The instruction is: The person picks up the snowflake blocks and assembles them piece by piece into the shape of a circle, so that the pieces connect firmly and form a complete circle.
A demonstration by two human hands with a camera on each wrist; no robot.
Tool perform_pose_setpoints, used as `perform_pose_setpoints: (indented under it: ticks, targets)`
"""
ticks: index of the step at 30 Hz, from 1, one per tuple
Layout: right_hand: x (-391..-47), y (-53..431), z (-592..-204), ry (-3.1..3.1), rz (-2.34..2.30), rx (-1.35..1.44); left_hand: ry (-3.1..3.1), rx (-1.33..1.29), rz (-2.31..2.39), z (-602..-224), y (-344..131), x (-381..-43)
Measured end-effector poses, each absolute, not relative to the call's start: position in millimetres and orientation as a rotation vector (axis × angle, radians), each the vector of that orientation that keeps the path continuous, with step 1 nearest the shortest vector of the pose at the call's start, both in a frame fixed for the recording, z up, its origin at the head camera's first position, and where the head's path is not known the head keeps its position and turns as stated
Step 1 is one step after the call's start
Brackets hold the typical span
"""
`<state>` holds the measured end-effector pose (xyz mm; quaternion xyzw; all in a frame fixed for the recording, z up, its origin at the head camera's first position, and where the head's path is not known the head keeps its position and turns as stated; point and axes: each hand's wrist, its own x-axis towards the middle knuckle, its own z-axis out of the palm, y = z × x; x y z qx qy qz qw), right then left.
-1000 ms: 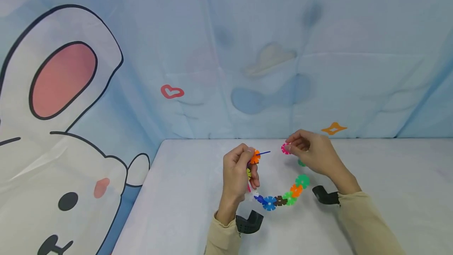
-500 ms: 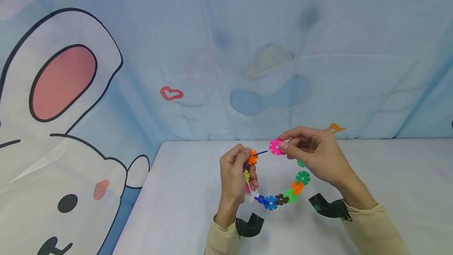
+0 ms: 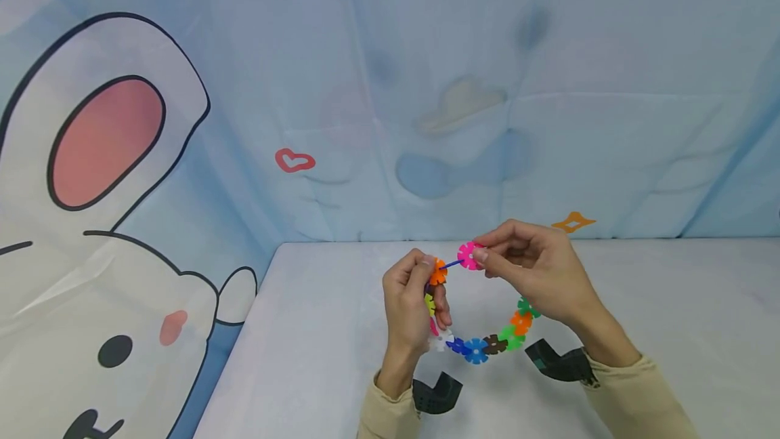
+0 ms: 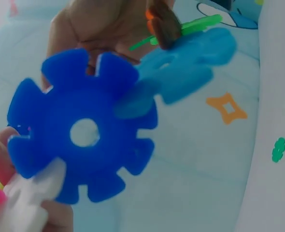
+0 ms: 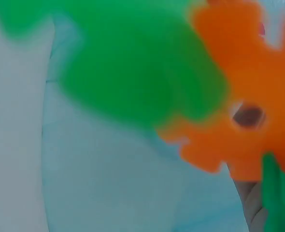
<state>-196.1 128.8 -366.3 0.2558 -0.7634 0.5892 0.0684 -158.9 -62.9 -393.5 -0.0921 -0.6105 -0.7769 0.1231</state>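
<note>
My left hand (image 3: pixel 407 297) pinches an orange snowflake disc (image 3: pixel 438 272) at the left end of a chain of notched plastic discs. A dark blue disc (image 3: pixel 452 264), seen edge-on, sticks out from it. Between thumb and fingers my right hand (image 3: pixel 542 269) holds a pink disc (image 3: pixel 468 256), whose left edge meets the blue one; how far they interlock is unclear. The chain curves below through white, a blue disc (image 3: pixel 476 351), a brown disc (image 3: pixel 494 344) and an orange disc (image 5: pixel 273 87) to a green disc (image 5: pixel 142 67), blurred in the right wrist view.
A small green disc (image 4: pixel 278 150) lies apart on the white table (image 3: pixel 317 358) in the left wrist view. Behind the table hangs a light blue printed curtain (image 3: pixel 365 87) with a rabbit at left. Each wrist carries a black mount (image 3: pixel 437 394).
My right hand has carried the pink disc leftward until it meets the protruding blue disc. The hanging chain has shifted slightly to the right. My left hand has kept its pinch.
</note>
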Motion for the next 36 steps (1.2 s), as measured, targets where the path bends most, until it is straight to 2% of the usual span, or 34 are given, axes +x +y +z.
perform_pose_setpoints:
  ticks: [27, 36]
  targets:
    - [-195.6, 123.1, -369.9, -2.284, 1.715, 0.832, -1.978, -0.203, -1.964, -396.8, -59.2, -156.2]
    - [-200.3, 126.6, -372.3, -2.359, 1.638, 0.826, -2.141, -0.220, -2.064, -400.4, -65.6, -163.9]
